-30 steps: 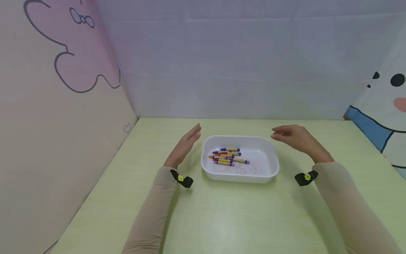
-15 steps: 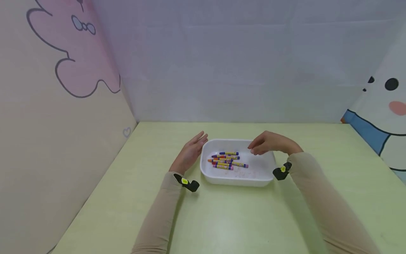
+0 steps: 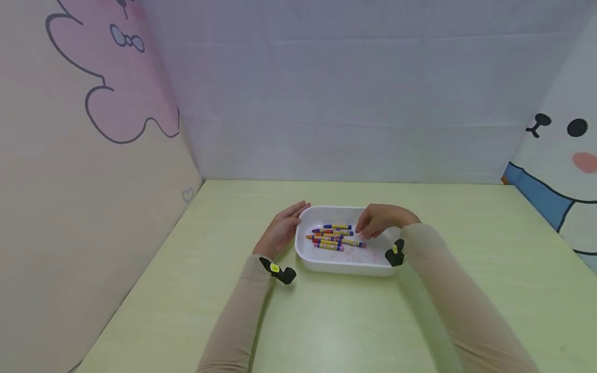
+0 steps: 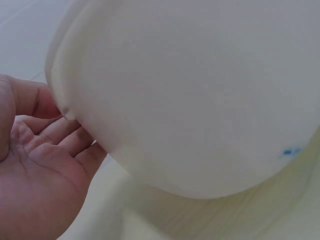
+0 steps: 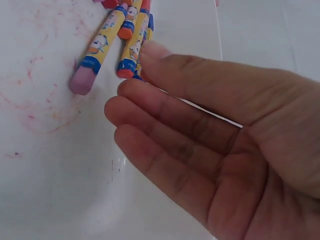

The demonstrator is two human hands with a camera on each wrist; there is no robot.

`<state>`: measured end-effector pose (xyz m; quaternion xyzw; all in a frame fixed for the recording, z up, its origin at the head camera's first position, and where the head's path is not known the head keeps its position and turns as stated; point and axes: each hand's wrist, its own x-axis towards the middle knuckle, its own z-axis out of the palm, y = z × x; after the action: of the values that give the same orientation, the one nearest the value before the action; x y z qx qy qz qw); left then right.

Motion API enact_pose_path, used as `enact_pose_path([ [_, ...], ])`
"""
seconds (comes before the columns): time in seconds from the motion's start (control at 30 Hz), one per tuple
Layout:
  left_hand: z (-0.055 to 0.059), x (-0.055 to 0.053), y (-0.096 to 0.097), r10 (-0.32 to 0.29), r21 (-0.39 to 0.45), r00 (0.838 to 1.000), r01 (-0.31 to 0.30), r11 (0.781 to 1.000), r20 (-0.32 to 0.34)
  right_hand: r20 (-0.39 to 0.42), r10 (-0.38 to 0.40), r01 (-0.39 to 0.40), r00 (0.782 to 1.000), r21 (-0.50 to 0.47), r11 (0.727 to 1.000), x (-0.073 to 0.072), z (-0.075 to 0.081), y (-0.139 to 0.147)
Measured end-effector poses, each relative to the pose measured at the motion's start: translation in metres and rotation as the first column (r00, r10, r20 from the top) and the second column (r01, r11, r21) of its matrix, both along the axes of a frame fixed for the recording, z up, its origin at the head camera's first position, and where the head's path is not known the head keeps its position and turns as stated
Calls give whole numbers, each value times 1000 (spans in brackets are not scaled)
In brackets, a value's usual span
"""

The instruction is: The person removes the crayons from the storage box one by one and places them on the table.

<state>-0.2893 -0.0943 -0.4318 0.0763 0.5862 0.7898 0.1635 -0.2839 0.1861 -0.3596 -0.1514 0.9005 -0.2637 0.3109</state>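
Several crayons [image 3: 329,247] in yellow and blue wrappers lie loosely side by side in the left half of a white plastic tray [image 3: 345,268]. My left hand [image 3: 280,233] is at the tray's left end, fingers extended along it. In the left wrist view, the thumb [image 4: 37,100] meets the tray's rim and the fingertips are hidden behind the wall. Over the tray, my right hand [image 3: 382,220] reaches down just right of the crayons, holding nothing. Its fingers are loosely bent, and the thumb overlaps the crayon ends in the right wrist view, near a pink-ended crayon [image 5: 95,55].
The tray stands on a pale yellow-green table [image 3: 336,321]. A whitish sheet [image 3: 350,114] rises behind the table's far edge. A wall with a pink drawing [image 3: 126,109] borders the left side, and a cartoon-printed panel [image 3: 550,160] the right.
My right hand has come in from right of the tray, leftward and down over it beside the crayons. My left hand has moved right, up to the tray's left rim.
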Motion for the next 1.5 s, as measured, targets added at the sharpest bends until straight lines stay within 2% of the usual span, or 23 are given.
enact_pose_path([
  [0.33,-4,2,1,-23,-17,999,23,1000,-31,34,-2,0,999,59,998,-3,-9,-9],
  [0.43,-3,1,2,-27,-24,999,26,999,-29,37,19,-21,999,61,998,-4,-14,-9],
  [0.67,-2,1,0,-26,-28,998,24,999,-54,-32,90,-88,995,54,995,-5,-19,-10],
  [0.87,-2,2,-1,-28,-15,999,28,999,-35,-66,122,-116,990,84,990,-2,-19,-14],
  [1.1,-4,4,-1,3,-18,1000,-4,1000,-21,-67,130,-124,989,85,989,-2,-19,-15],
  [1.3,-4,4,2,13,9,1000,-13,1000,-15,-46,104,-100,994,75,992,-2,-17,-11],
  [1.5,-3,6,8,47,18,999,-47,999,7,-46,88,-85,995,59,995,-4,-11,-5],
])
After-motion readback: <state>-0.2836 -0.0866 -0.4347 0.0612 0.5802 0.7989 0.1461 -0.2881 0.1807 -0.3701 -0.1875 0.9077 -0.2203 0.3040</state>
